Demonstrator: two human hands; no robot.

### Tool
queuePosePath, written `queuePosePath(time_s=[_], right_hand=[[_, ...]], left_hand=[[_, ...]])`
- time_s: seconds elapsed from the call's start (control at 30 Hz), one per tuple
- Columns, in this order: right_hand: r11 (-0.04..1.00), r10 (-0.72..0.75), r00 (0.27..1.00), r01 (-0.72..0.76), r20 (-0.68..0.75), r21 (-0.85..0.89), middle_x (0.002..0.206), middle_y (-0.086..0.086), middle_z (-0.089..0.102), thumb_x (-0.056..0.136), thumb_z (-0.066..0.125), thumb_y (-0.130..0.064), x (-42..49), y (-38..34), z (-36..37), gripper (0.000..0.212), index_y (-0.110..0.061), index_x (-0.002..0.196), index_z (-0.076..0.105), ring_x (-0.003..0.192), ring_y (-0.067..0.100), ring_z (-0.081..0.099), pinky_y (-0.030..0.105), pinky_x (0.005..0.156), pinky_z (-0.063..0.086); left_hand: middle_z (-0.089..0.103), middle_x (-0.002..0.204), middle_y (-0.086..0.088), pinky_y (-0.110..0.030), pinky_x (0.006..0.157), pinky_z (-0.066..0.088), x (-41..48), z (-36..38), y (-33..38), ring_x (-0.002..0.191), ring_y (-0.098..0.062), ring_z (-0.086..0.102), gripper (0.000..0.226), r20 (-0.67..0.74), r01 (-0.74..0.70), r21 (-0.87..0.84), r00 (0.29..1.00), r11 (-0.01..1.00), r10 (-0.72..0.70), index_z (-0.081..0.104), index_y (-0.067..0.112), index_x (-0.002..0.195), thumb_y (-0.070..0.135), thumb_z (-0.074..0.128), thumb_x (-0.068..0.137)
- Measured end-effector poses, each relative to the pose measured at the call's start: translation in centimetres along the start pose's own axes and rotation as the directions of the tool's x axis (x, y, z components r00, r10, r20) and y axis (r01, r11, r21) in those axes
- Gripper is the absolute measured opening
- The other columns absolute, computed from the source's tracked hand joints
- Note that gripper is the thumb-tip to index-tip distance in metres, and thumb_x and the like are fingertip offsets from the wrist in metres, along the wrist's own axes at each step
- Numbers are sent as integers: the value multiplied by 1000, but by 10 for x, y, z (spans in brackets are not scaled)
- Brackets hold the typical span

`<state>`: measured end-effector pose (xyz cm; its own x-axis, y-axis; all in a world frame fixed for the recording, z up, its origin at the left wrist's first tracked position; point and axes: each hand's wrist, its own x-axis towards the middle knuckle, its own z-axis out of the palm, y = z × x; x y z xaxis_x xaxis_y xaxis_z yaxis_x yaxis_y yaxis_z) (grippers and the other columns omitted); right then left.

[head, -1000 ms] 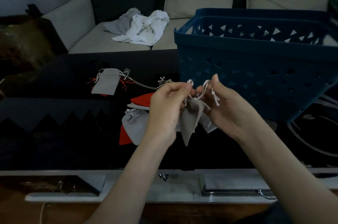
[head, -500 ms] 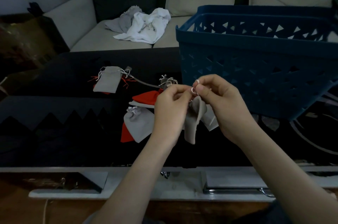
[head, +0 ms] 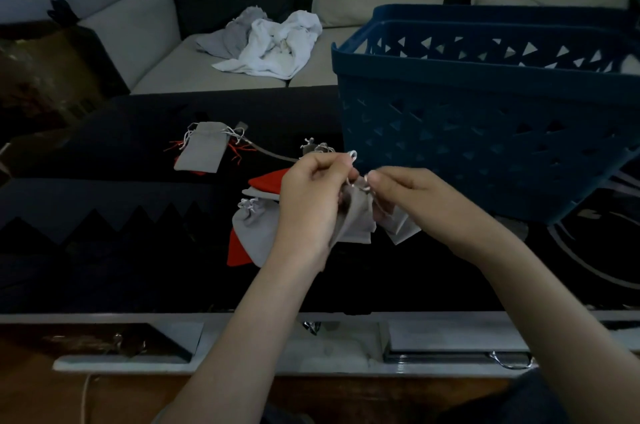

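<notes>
A pale sofa [head: 156, 70] fills the twelve o'clock side of the view. In front of it a dark bench [head: 104, 250] runs across. A blue basket [head: 485, 146] with triangle cut-outs stands on the bench at two o'clock. On the sofa seat at eleven o'clock lies a crumpled white cloth [head: 277, 45], touching a grey cloth [head: 235, 35].

At the centre, the person's left grip [head: 308, 205] and right grip [head: 415, 201] meet above the bench, nearly touching. Between them hangs the grey pouch [head: 356, 219], its body dropping toward six o'clock from the fingertips and lying against the left palm. The left grip pinches the white drawstring [head: 352, 155], whose loop stands up at twelve o'clock of the thumb. The right grip, fingers curled, pinches the pouch's gathered mouth from three o'clock.

On the bench at nine o'clock of the left grip lies a pile of a second grey pouch [head: 256, 229] and a red pouch [head: 268, 179]. A flat grey pouch [head: 201, 153] lies apart at ten o'clock.
</notes>
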<state>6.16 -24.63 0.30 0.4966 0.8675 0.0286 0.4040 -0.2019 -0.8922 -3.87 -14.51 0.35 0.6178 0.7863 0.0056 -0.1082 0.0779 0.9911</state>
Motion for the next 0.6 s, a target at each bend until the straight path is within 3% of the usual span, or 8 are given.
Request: queuePosePath(time_s=[0.07,0.13,0.17,0.23,0.3,0.37,0.5,0.6], right_hand=[[997,82,996,-83,25,7,76,9,69,98,43,-40,3,-4,-1,45,-9,79,70,79,27,59,30,81,46],[992,115,980,-122,161,32,57,7,59,99,43,-18,-2,-8,-4,50,-7,55,64,66,20,51,14,62,42],[990,110,974,-126,200,67,58,7,53,99,39,-9,-5,-10,-5,47,-4,56,56,64,16,45,12,56,38],[985,61,980,-90,190,146,69,11,49,104,23,-17,-6,-14,-9,48,-7,66,50,69,19,46,17,69,37],[986,52,982,-79,182,144,78,11,59,99,15,-49,-6,-13,-8,70,-1,71,58,83,21,54,28,91,34],[993,21,992,-35,125,117,82,5,66,88,26,-61,-7,-9,-4,72,-2,81,66,86,16,60,29,93,35],[982,44,987,-72,157,175,91,5,71,80,43,-64,-2,-3,0,65,-6,99,66,88,14,65,27,88,47],[979,64,984,-94,164,181,82,5,70,84,59,-40,-2,-2,11,37,-10,106,56,77,11,66,22,78,51]], left_hand=[[66,71,1,-25,71,52,0,-1,0,68,-9,61,13,-12,-40,40,999,998,40,67,8,85,15,60,92],[66,71,2,-24,72,51,1,-2,1,69,-8,61,12,-12,-78,72,997,994,79,67,8,85,15,60,92],[66,72,1,-26,75,52,1,-2,1,72,-10,62,11,1,-90,80,996,993,90,67,8,86,15,61,91],[66,74,0,-30,80,51,1,-2,2,76,-14,62,9,45,-107,84,994,991,103,67,11,85,15,62,91],[66,75,1,-28,79,52,1,-2,2,76,-12,63,8,66,-131,109,990,985,125,66,13,84,15,62,91],[66,74,3,-21,76,51,2,-3,1,75,-8,62,8,59,-164,138,986,977,157,66,13,85,14,62,90],[65,73,4,-23,71,51,5,-4,-1,70,-7,61,8,15,-221,179,975,959,222,66,13,83,13,62,90],[64,71,8,-17,68,50,4,-2,-3,68,-2,60,10,-7,-256,225,964,940,265,64,16,82,14,61,91]])
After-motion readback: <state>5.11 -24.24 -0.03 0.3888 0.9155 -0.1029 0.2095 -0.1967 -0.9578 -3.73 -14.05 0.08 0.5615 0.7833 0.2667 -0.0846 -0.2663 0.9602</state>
